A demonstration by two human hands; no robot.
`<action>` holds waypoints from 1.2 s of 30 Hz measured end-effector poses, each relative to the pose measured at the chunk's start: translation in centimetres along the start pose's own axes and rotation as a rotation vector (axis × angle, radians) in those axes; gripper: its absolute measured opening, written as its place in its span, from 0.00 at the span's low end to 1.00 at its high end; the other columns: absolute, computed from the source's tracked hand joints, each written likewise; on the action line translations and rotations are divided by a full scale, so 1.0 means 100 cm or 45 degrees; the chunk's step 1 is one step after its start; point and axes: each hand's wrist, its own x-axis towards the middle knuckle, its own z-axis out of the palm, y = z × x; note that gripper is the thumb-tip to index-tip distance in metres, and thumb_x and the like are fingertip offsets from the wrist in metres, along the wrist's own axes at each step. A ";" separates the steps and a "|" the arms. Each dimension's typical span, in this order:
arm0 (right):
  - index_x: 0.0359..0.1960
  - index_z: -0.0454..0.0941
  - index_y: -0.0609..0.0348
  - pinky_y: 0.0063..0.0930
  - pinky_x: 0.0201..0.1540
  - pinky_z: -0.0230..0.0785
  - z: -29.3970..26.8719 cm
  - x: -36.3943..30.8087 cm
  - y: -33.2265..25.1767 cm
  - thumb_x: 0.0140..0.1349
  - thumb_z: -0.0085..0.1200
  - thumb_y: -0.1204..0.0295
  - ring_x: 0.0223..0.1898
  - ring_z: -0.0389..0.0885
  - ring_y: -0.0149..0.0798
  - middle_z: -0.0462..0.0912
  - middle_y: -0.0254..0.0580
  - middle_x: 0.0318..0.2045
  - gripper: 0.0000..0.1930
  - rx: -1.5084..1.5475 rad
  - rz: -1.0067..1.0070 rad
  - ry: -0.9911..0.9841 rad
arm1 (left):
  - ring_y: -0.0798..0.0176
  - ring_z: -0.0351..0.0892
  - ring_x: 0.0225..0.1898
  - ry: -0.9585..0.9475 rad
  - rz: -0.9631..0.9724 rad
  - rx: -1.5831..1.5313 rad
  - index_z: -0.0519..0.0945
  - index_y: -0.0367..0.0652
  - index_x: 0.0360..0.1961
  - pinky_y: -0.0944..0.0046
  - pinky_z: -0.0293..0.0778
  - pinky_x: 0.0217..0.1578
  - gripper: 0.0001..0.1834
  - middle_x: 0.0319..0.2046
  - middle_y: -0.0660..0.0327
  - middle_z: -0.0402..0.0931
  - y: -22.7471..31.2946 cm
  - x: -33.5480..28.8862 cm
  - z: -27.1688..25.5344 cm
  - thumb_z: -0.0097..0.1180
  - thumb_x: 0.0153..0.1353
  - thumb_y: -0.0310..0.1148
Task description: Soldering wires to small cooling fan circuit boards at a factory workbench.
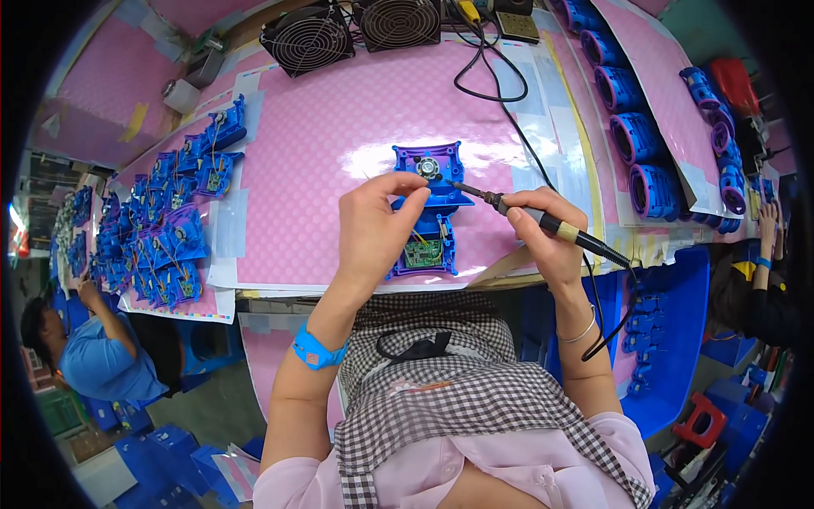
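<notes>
A blue plastic housing [449, 204] lies opened out on the pink work surface in front of me. Its far part carries a round speaker [428, 168], and its near part holds a green circuit board [423, 253] with thin wires. My right hand [547, 231] grips a soldering iron [536, 219] like a pen, its tip at the housing just right of the speaker. Over the left side of the housing, my left hand [383, 222] has thumb and fingertips pinched together beside the speaker; whatever they may hold is too small to make out.
Several wired blue housings [174, 246] crowd the left side. Black fans [307, 41] stand at the back, near the iron's looping cable [506, 102]. Rows of blue ring-shaped parts [634, 136] line the right. A blue bin [678, 339] sits below right. Other people work at both sides.
</notes>
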 end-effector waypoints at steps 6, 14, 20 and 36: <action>0.35 0.82 0.67 0.18 0.26 0.62 -0.001 -0.001 0.000 0.54 0.57 0.79 0.23 0.73 0.25 0.79 0.38 0.26 0.07 0.028 0.013 0.043 | 0.54 0.80 0.28 -0.098 0.237 0.540 0.84 0.39 0.32 0.58 0.74 0.30 0.06 0.27 0.53 0.80 0.000 0.005 0.009 0.61 0.53 0.28; 0.35 0.82 0.67 0.19 0.26 0.62 -0.002 -0.001 -0.002 0.55 0.57 0.79 0.23 0.73 0.26 0.78 0.38 0.25 0.07 0.039 0.024 0.043 | 0.58 0.81 0.27 -0.133 0.318 0.674 0.85 0.40 0.33 0.63 0.73 0.28 0.07 0.28 0.54 0.82 -0.002 0.008 0.010 0.62 0.54 0.29; 0.35 0.82 0.67 0.19 0.26 0.62 -0.004 -0.002 0.000 0.55 0.56 0.80 0.23 0.73 0.26 0.78 0.39 0.25 0.07 0.034 0.013 0.059 | 0.59 0.80 0.26 -0.117 0.288 0.689 0.85 0.40 0.33 0.63 0.73 0.27 0.07 0.28 0.55 0.82 -0.003 0.009 0.011 0.62 0.53 0.29; 0.36 0.82 0.68 0.18 0.25 0.62 -0.006 -0.005 0.001 0.56 0.56 0.80 0.23 0.73 0.26 0.78 0.39 0.26 0.07 0.042 0.017 0.065 | 0.59 0.81 0.27 -0.111 0.259 0.696 0.85 0.39 0.33 0.64 0.74 0.28 0.07 0.27 0.55 0.82 -0.002 0.009 0.013 0.62 0.53 0.29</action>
